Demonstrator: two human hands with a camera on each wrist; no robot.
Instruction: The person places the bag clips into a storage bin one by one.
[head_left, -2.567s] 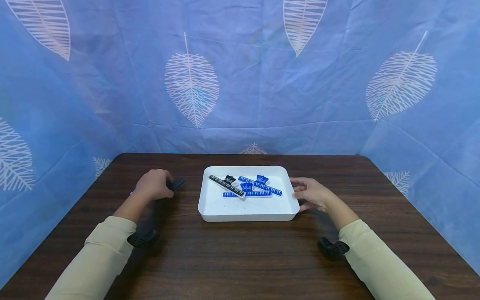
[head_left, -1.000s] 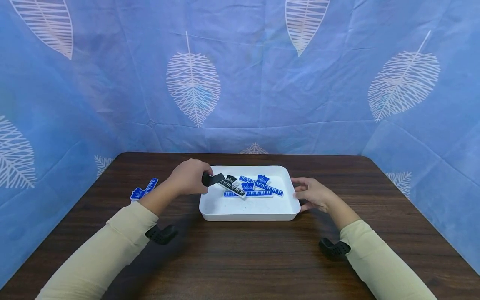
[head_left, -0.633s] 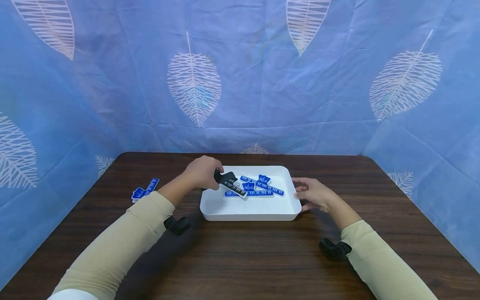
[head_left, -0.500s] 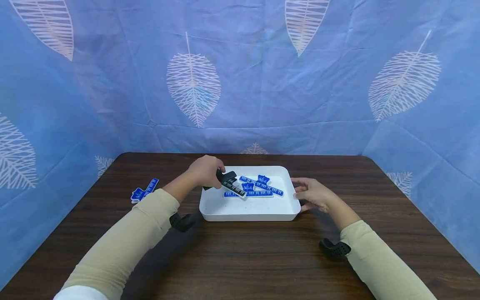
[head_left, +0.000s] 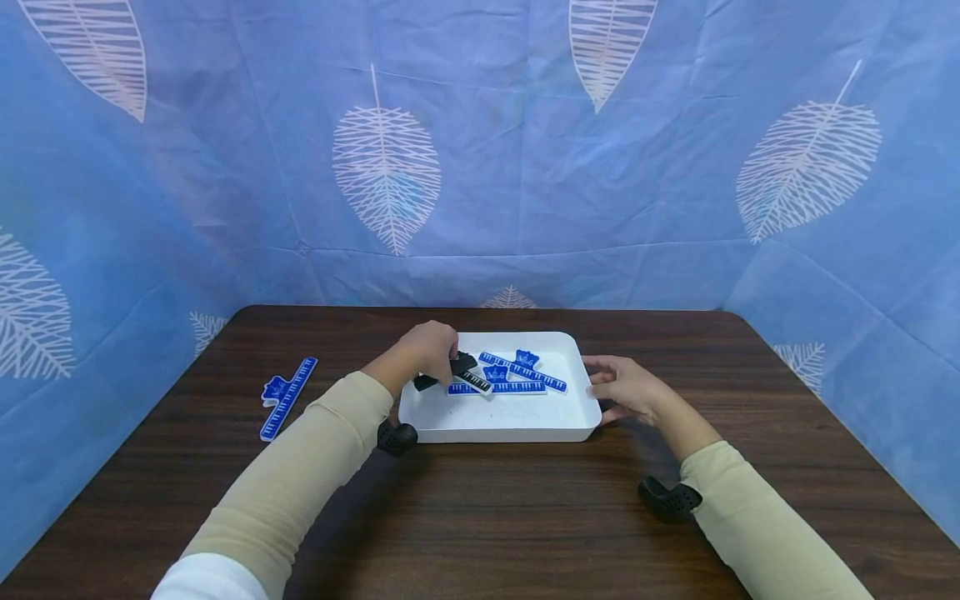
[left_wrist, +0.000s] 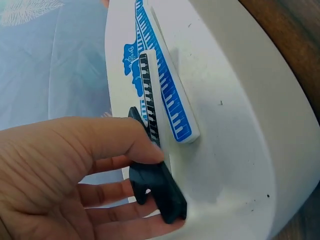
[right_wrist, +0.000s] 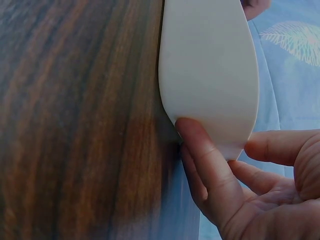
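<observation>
In the head view my left hand [head_left: 433, 348] is over the left part of the white tray [head_left: 517, 425]. It pinches a black clip [left_wrist: 160, 192] between thumb and fingers, low inside the tray. Beside it lies another black clip [head_left: 475, 382] with a piano-key strip, partly hidden by the hand. Two blue piano-key clips, a front one [head_left: 525, 387] and a back one [head_left: 552, 382], overlap in the tray's middle. My right hand [head_left: 628, 387] touches the tray's right end with fairly straight fingers; the right wrist view shows fingertips on its outer wall and rim.
A further blue piano-key clip [head_left: 288, 398] lies on the dark wooden table [head_left: 525, 517], left of the tray. Behind the table hangs a blue cloth [head_left: 510, 192] with white leaf prints. Bare tray floor shows along the front.
My left hand picked the black clip up from the table's left, carried it right over the tray and lowered it. The blue clip on the left came into full view. My right hand stayed put.
</observation>
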